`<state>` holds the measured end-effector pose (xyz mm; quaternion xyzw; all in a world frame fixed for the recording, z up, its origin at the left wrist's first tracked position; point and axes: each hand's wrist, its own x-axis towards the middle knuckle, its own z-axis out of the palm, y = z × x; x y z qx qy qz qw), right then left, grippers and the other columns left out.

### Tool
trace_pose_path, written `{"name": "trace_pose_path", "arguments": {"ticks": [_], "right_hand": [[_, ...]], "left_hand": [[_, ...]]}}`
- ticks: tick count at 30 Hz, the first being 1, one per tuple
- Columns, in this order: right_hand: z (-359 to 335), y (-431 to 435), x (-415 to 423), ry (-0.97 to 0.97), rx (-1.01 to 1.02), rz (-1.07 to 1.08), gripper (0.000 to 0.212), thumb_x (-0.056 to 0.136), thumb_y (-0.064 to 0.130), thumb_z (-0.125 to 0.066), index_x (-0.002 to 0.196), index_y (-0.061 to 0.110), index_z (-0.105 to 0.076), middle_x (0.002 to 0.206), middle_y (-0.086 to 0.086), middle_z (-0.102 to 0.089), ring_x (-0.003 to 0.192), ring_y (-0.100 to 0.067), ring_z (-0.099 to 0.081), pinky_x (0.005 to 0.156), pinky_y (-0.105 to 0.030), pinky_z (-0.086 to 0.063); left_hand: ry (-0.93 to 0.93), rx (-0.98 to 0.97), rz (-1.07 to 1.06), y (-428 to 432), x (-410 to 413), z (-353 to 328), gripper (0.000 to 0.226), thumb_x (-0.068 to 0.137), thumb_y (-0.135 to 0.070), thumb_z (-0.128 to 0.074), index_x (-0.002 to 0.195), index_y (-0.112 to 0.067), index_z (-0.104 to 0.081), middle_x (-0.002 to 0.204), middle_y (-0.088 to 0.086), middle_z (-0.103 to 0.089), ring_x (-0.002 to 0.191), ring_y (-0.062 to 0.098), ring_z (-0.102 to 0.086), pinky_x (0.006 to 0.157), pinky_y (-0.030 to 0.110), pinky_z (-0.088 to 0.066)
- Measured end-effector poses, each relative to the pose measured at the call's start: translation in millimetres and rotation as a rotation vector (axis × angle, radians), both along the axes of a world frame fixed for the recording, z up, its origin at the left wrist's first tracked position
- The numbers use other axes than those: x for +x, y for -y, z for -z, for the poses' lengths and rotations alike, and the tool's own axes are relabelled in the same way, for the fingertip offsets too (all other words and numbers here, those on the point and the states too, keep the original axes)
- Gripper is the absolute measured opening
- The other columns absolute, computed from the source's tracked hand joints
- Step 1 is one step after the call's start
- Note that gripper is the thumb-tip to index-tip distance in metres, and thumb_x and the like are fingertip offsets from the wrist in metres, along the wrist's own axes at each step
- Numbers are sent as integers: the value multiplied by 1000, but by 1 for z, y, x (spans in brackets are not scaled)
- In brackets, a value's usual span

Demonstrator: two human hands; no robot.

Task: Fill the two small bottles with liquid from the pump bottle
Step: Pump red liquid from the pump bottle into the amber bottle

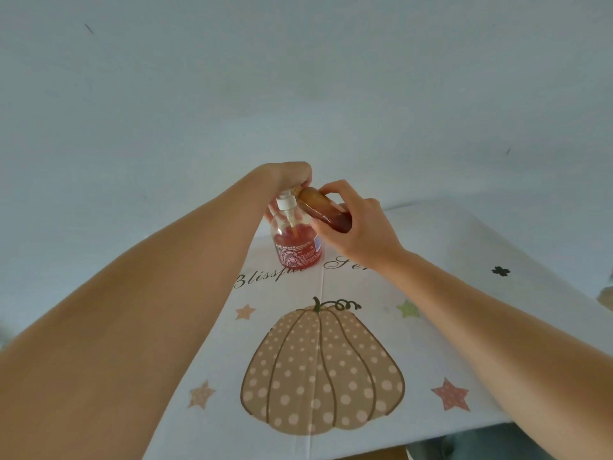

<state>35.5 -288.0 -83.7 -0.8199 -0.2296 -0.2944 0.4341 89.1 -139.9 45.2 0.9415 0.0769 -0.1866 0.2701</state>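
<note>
A clear pump bottle (296,245) with red liquid in its lower part stands at the far middle of the table. My left hand (288,175) rests on top of its white pump head (286,203), fingers curled over it. My right hand (360,227) holds a small amber bottle (323,209) tilted on its side, its mouth up against the pump's spout. Dark liquid sits in the amber bottle's lower end. A second small bottle is not in view.
The table is covered by a white cloth (431,267) printed with a dotted pumpkin (321,373), stars and script lettering. A pale wall stands behind. The table's near edge runs along the bottom, with a blue-clothed leg (477,443) below it.
</note>
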Motion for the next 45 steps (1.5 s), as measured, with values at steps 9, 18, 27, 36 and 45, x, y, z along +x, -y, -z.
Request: {"name": "trace_pose_path", "arguments": {"ticks": [9,18,27,36,45], "right_hand": [[-5,-2,0,10,22,-31,41,98,39,-74,131,27,-53,75,6,-75,55,-11,-65,53,-34,-55],[2,0,4,16,11,-7,37,96,38,-74,126,27,-55,66,5,-70,49,-12,-60,50,-39,-54],[-1,-1,3,15,16,-26,42,98,42,-74,131,29,-52,70,6,-72,54,-11,-64,51,-30,-52],[1,-1,1,4,14,-13,38,98,39,-73,129,27,-54,70,4,-73,50,-11,-63,49,-30,-52],[-1,1,4,38,22,-25,39,98,35,-73,130,19,-57,62,6,-65,46,-11,-55,47,-16,-38]], "left_hand": [[71,25,-5,0,13,-8,72,57,-17,-50,125,0,-67,124,22,-71,106,43,-74,89,57,-62],[17,6,41,-4,19,8,68,45,-24,-55,107,-4,-71,117,23,-78,110,43,-76,100,58,-56],[-2,96,117,2,14,-10,52,75,-22,-51,115,-1,-77,119,19,-77,109,41,-76,95,62,-60],[-75,38,111,-1,21,-1,66,99,-48,-38,118,4,-75,106,25,-80,103,52,-75,99,62,-59],[55,-61,41,-5,30,2,60,100,-46,-38,130,-1,-64,117,20,-77,103,41,-75,85,53,-64]]}}
